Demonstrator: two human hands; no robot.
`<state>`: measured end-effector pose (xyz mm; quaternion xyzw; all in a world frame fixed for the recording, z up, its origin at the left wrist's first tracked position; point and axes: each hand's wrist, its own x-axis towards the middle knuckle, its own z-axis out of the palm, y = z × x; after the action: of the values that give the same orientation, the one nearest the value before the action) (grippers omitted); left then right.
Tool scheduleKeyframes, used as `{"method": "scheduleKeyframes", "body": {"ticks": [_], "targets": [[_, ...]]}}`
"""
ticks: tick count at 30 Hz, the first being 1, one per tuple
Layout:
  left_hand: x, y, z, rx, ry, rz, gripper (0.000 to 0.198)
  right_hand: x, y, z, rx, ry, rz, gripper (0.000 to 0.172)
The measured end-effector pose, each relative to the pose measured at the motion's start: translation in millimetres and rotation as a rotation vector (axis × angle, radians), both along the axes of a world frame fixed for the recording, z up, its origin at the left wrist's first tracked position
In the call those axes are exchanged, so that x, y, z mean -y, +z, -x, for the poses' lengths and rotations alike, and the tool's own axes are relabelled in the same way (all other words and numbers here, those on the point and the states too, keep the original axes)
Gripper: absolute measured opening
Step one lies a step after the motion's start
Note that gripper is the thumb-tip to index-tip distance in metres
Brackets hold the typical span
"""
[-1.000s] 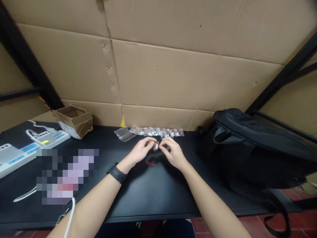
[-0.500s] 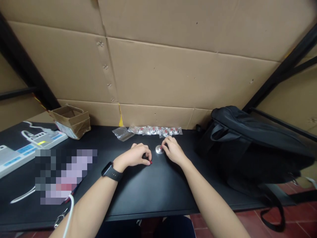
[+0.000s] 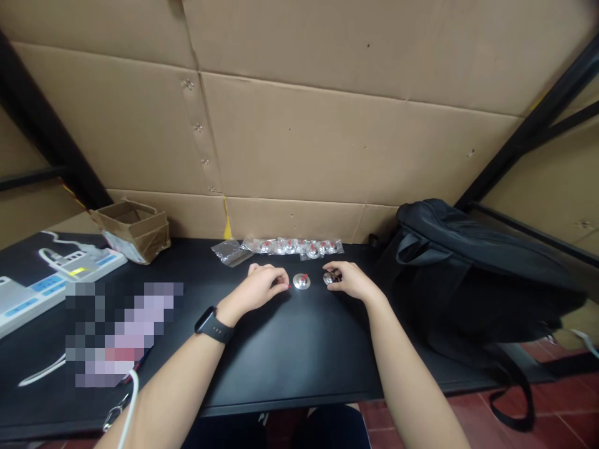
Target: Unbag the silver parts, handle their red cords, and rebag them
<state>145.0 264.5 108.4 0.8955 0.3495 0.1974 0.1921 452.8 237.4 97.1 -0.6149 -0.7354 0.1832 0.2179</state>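
A silver, cymbal-shaped disc [image 3: 302,284] with a domed centre and a red strap lies on the black table between my hands. To its left, my left hand [image 3: 262,287] is closed in a pinch, and a small red piece [image 3: 289,286] shows at the fingertips; the rest of it is hidden. My right hand [image 3: 349,279], on the other side, has its thumb and fingers around a second silver cymbal-shaped disc [image 3: 328,279], partly covered by the fingers. Behind them, several similar discs in clear plastic bags [image 3: 290,247] form a row along the cardboard wall.
A crumpled clear bag [image 3: 230,252] lies left of the row. An open cardboard box [image 3: 140,231] and a white power strip [image 3: 60,280] stand at the left, near a blurred-out item [image 3: 135,330]. A black backpack [image 3: 468,274] fills the right side.
My right hand has left the middle disc and moved right, where it now holds another disc. My left hand has risen slightly, still pinching the red piece.
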Motion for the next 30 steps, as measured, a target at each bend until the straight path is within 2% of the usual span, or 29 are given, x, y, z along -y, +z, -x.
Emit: {"method": "scheduleKeyframes", "body": {"ticks": [11, 16, 21, 26, 30], "targets": [[-3.6, -2.7, -0.9, 0.054, 0.061, 0.042, 0.011, 0.0, -0.6, 6.2, 0.1, -0.091, -0.022, 0.036], [-4.7, -4.3, -1.2, 0.073, 0.059, 0.06, 0.015, 4.7, 1.9, 10.8, 0.146, -0.056, -0.09, 0.046], [-5.4, -3.9, -0.7, 0.037, 0.103, 0.045, 0.023, 8.3, 3.5, 9.8, 0.133, 0.067, -0.033, 0.055], [-6.4, -5.9, -0.3, 0.006, 0.125, 0.044, 0.021, 9.5, 6.1, 13.1, 0.168, 0.035, -0.031, 0.055], [-6.4, -6.0, -0.7, 0.069, 0.123, 0.065, 0.02, 10.8, 14.3, 25.0, 0.051, 0.033, -0.159, 0.051]]}}
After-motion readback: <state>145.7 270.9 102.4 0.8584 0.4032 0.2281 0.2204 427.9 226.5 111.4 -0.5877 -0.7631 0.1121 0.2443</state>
